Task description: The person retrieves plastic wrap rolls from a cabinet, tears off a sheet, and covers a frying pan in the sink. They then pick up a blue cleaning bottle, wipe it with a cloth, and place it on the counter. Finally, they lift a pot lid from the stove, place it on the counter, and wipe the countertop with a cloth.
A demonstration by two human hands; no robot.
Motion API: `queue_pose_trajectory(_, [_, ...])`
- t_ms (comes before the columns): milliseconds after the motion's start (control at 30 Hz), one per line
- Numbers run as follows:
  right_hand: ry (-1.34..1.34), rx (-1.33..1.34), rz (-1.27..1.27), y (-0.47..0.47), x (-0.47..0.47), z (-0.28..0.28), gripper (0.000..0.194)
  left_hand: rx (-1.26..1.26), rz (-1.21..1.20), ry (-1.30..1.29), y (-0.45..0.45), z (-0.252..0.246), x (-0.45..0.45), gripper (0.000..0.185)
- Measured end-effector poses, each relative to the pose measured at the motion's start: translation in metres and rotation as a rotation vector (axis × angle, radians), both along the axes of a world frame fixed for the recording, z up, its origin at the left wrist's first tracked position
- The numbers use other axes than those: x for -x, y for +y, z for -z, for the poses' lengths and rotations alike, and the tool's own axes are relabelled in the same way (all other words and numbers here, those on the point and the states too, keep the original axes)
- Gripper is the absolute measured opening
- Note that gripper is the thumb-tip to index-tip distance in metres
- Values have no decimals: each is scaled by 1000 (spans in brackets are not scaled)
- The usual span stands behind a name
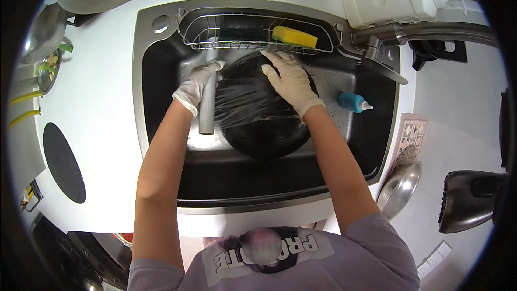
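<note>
Both hands wear thin white gloves. My left hand (196, 85) grips a cardboard-like tube or roll (207, 109) of cling film, which stands lengthwise along the left side of a round black pan (266, 141). Clear, wrinkled cling film (246, 97) stretches from the roll across the pan's upper part. My right hand (288, 79) lies palm down over the far right of the pan, fingers spread, touching the film or the pan. The pan sits in a dark sink (242, 188); its far edge is partly hidden by that hand.
A wire rack (258, 44) with a yellow sponge (295, 37) spans the sink's far side. A small blue bottle (352, 102) lies at right, below the faucet (375, 54). Beyond stand a white pump bottle (391, 2) and, at far left, metal cookware (44, 34).
</note>
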State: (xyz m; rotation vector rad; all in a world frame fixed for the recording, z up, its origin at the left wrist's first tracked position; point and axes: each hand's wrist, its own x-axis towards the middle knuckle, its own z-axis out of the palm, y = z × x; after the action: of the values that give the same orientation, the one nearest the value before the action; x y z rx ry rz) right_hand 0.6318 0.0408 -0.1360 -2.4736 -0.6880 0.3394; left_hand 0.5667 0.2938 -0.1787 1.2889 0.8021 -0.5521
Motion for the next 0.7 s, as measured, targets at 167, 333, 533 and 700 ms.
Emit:
queue_pose_trajectory(167, [-125,219,-173,2,-2,25,62,71,-54,24,5,-5,11,42])
queue_pose_trajectory(333, [-117,236,-206,16,-5,13,59,-110,-31,-27,7,8,21,44])
queue_pose_trajectory(533, [81,345,-323,51,-20,16,57,-231,10,-47,-4,14,10,48])
queue_pose_trajectory(700, [101,378,-351,56,-33,34,54,-111,-115,1,-10,20,11,55])
